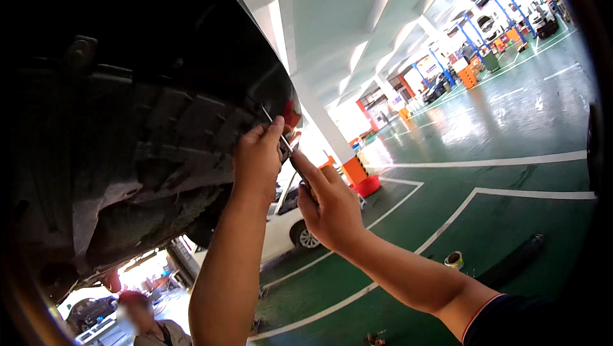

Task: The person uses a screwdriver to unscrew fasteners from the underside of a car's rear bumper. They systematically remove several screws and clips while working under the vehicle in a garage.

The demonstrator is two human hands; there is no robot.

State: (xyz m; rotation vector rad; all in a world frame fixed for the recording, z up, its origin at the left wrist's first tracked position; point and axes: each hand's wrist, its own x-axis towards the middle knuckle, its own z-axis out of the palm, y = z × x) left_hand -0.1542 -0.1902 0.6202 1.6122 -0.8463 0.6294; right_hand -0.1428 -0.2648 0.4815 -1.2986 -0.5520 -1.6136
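The dark underside (128, 154) of a raised car fills the left and top left. In front of me, my right hand (335, 208) is closed around the handle end of a screwdriver (287, 144), its index finger laid along the tool. The thin metal shaft slants up and left to the dark edge of the underside, where its tip meets shadow; I cannot tell what it touches. My left hand (257, 161) is closed at the shaft, thumb upward, most of its fingers hidden behind. A red lamp (292, 113) on the car shows just past the shaft.
A white car (281, 237) stands beyond my arms. A column with an orange base (353, 171) and a red tub (366, 185) are farther back. On the green floor lie a can (454, 260) and a long dark part (514, 260). Another person (148, 320) is at lower left.
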